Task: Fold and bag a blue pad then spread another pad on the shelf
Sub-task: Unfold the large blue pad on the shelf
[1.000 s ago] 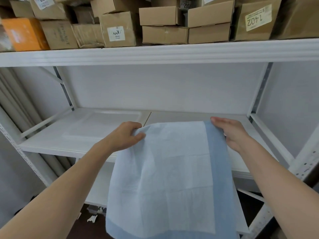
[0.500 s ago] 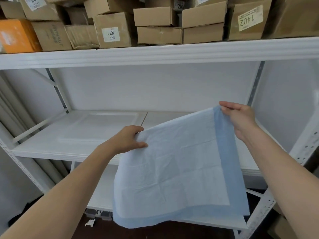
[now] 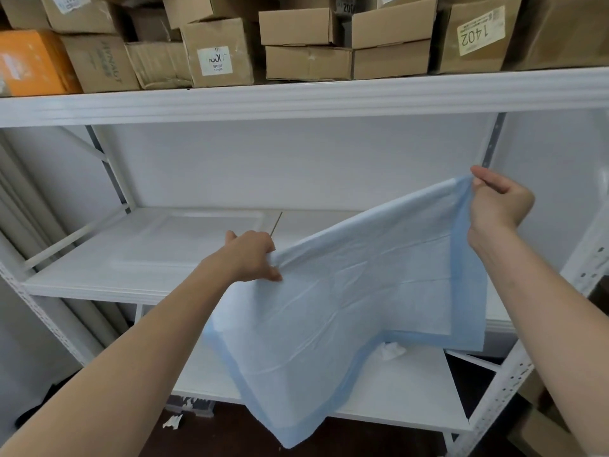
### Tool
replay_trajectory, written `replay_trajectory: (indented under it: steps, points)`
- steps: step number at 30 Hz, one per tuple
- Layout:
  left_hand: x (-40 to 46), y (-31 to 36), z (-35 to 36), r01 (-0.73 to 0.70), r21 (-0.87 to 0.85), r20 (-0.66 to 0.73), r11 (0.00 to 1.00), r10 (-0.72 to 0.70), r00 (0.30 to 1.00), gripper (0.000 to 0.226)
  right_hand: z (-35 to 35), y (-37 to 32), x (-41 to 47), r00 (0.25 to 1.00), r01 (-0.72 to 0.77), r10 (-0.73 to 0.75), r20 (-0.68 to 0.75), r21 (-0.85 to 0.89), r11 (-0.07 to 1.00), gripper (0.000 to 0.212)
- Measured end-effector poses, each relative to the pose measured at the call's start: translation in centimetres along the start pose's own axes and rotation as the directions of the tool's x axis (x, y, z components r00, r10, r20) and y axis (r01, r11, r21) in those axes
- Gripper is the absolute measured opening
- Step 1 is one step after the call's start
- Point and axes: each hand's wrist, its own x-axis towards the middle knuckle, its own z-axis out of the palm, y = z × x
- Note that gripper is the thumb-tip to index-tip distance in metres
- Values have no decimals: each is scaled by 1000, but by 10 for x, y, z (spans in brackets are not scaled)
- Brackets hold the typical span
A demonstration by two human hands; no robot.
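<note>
Two hands hold one thin, pale-blue rectangular pad with a darker blue border (image 3: 356, 311) in front of the white metal shelf (image 3: 138, 258); we have only the head view.

Grip: the left hand (image 3: 252, 255) has its fingers curled over the pad's upper left edge, low and just above the shelf's near lip. The right hand (image 3: 497, 202) pinches the upper right corner between thumb and fingertips, raised well above the shelf board at the right. The pad hangs slanted between them, its lower corner drooping past the shelf below.

Step in hand, in our judgement: spreading this pad on the shelf, the sheet being fully unfolded and not yet laid. We see no bag and no second pad.

Next move, as we judge it: carry the held edge toward the far wall, level both hands, then lower and draw the sheet flat.

Edges and room: the middle shelf board lies bare under the pad and to the left. The upper shelf beam (image 3: 296, 97), loaded with brown cardboard boxes (image 3: 306, 44), limits height. The perforated white upright post (image 3: 590, 258) stands just beside the right forearm; the trailing corner may catch on the near lip.
</note>
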Motion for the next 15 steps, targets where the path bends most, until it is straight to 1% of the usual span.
replay_trajectory:
  steps: [1, 6, 8, 10, 12, 15]
  points:
    - [-1, -3, 2, 19, 0, 16, 1000, -19, 1000, 47, -3, 0, 2, 1000, -2, 2, -21, 0, 1000, 23]
    - [-4, -21, 23, 99, -54, 100, 994, -93, 991, 25, -16, 7, 5, 994, -3, 3, -113, 2, 1000, 27]
    - [-4, -27, 30, 119, -68, 130, 991, -110, 985, 18, -21, 11, 7, 988, -4, 4, -154, -4, 1000, 30]
    - [-4, -32, 32, 115, -117, 164, 986, -95, 982, 16, -26, 11, 6, 986, -5, -1, -169, -35, 999, 30]
    - [-3, -34, 32, 81, -196, 184, 977, -44, 982, 12, -27, 11, 5, 989, 13, -26, -146, -89, 996, 33]
    - [0, -26, 30, 24, -313, 163, 949, 29, 986, 18, -22, 12, -1, 997, 68, -72, -10, -224, 972, 40]
